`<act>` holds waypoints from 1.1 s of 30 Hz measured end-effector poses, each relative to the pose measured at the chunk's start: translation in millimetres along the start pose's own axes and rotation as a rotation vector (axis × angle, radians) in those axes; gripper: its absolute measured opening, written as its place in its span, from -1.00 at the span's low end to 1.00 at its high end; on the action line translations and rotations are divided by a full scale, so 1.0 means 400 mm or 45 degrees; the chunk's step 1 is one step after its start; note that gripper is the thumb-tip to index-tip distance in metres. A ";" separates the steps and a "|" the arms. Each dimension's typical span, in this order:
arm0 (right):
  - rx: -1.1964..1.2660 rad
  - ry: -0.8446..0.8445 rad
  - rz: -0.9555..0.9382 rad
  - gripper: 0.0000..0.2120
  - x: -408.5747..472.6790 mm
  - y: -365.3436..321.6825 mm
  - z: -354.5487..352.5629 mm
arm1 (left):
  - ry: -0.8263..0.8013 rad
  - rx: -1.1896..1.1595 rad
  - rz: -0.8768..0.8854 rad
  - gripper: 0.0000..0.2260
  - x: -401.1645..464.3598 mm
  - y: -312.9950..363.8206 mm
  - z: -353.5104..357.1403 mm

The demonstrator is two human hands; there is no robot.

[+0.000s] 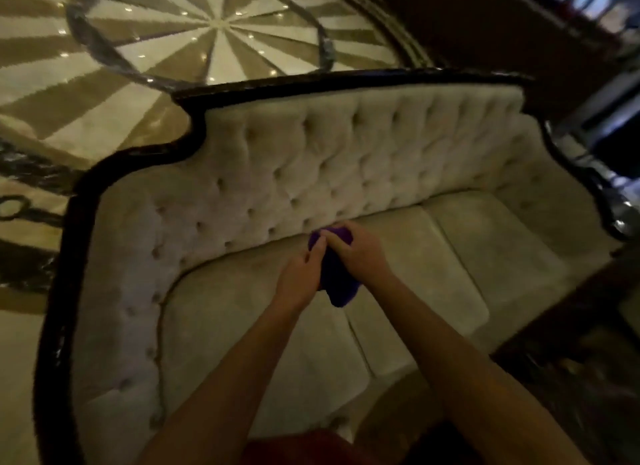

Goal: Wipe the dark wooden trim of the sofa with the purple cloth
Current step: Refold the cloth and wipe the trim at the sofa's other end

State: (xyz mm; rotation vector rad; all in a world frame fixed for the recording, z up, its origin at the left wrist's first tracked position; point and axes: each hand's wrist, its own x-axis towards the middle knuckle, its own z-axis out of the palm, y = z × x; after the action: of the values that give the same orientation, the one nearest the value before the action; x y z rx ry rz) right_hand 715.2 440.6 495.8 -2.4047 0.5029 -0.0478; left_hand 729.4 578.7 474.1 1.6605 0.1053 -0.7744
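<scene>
Head view, near to far, w/ the sofa (398, 243) as landmark. Both bare forearms reach in from the bottom edge over the seat cushions (242, 319). Hands meet above the seat, approx. mid-sofa, just in front of the crease where seat meets backrest. Purple cloth (337, 277) is bunched up between the two hands, held in the air over the cushions, not touching any wood. Left hand (301, 277) is curled on the cloth's left side, fingers pinching its upper edge. Right hand (360, 253) is closed over the top right of the cloth, fingers folded down on it. A loose corner of cloth hangs below the hands toward the seat.

Seat cushions: pale, three side by side, nothing lying on them. Behind the hands, the tufted backrest (346, 159), cream w/ button dimples, curves round into the left arm of the sofa.

Dark wooden trim (83, 201) runs along the sofa's outer edge: up the left arm, stepping up at the back corner, then across the backrest top. Glossy, near black. It is well apart from the cloth and both hands. Trim on the right arm is also visible but blurred.

Beyond the backrest, floor (214, 31) w/ a tan and cream sunburst pattern inside a dark ring, light spots reflected on it.
</scene>
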 end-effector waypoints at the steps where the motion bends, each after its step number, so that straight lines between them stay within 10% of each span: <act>1: 0.036 0.087 0.009 -0.66 -0.025 0.028 -0.051 | -0.041 -0.074 -0.046 -0.51 0.000 0.029 0.062; 7: 0.236 0.257 0.031 -0.81 -0.212 0.243 -0.277 | -0.220 -0.155 0.021 -0.66 -0.078 0.066 0.416; 12: 0.823 0.254 0.255 -0.45 -0.386 0.484 -0.458 | -0.100 -0.160 0.090 -0.85 -0.176 0.050 0.707; 18: 1.185 0.592 0.713 -0.76 -0.545 0.815 -0.640 | -0.439 0.183 0.432 -0.86 -0.265 0.036 0.990; 26: 1.742 0.507 0.946 -0.37 -0.678 1.026 -0.715 | -0.800 0.476 0.604 -0.73 -0.289 0.025 1.283; 33: 1.339 0.927 0.944 -0.75 -0.691 1.151 -0.825 | -0.882 0.549 0.483 -0.77 -0.213 0.009 1.485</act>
State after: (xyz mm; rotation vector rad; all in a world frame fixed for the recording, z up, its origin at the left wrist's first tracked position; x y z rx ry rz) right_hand 247.9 17.8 489.6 -1.0279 1.2737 -0.6826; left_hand 412.1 70.0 501.1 1.6382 -0.8907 -1.0774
